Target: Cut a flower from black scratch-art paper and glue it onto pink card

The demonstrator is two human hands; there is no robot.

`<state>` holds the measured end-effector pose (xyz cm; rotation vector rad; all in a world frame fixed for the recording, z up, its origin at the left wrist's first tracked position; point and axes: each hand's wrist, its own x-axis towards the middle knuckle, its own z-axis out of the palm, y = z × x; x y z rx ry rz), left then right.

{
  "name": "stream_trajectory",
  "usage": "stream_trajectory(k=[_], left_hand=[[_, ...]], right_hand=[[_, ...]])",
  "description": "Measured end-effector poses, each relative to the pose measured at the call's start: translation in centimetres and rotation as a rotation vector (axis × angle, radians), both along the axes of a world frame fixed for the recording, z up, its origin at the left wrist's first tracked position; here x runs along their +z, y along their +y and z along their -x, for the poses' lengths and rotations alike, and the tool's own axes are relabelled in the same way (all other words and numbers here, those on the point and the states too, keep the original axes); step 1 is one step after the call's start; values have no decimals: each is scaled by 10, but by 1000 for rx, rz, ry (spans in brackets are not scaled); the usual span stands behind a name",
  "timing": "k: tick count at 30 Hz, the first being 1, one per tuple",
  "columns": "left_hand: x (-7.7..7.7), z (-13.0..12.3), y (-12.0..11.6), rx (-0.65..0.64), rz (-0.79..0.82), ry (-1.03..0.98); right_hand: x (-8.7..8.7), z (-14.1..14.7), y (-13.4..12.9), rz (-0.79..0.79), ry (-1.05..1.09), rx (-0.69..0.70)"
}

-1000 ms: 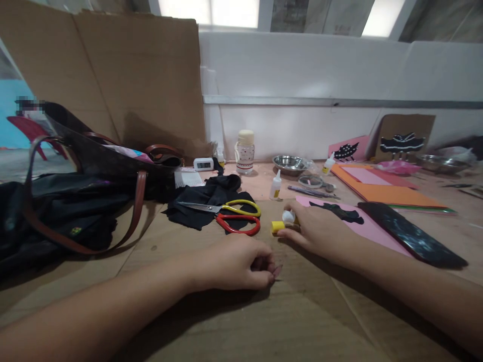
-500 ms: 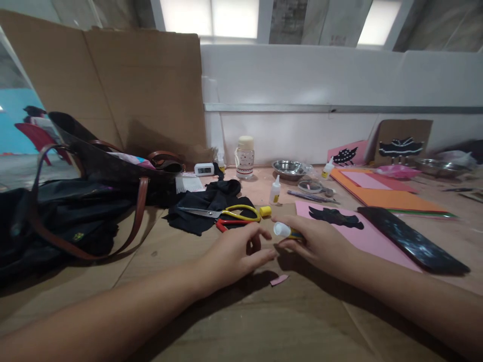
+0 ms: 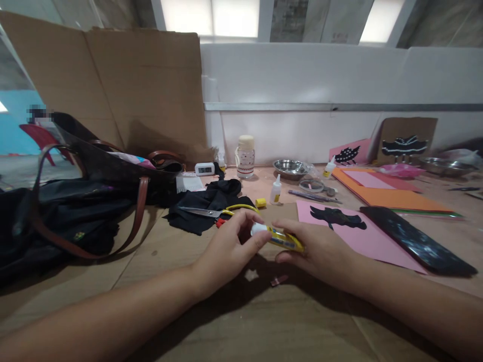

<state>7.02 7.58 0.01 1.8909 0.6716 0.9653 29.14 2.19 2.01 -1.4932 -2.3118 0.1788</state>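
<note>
A yellow glue stick with a white end lies sideways between my hands. My left hand pinches its white end, and my right hand grips the yellow body. Below them on the cardboard are a small pink scrap and a pale scrap. The yellow cap rests just behind my hands. Scissors lie on black cloth, their handles partly hidden by my left hand. To the right, a black cut-out shape lies on pink paper.
A small glue bottle, a metal bowl and a drinking bottle stand at the back. A black phone-like slab and orange sheets lie right. A dark bag sits left.
My left hand has closed on the white end of the glue stick, which has moved left and turned sideways. The pale scrap now shows on the cardboard, and the yellow cap sits slightly farther left and back.
</note>
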Motion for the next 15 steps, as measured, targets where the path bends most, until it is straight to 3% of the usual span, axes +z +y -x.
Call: stream_trajectory(k=[3,6,8,13,15], left_hand=[[-5,-2,6,8,91,-83],[-6,0,5,24,71,-73],[-2,3,-1,35,-8,-42],[8,8,-13,-35,-466,-6],[8,7,-11,-2,-392,-5]], right_hand=[[-4,-9,5,-108,-67,-38],[-9,-14,8,-120,-76,66],[-13,-18,8,-81,-54,136],[-21,-25,9,1,106,278],[-22,-24,9,-49,168,260]])
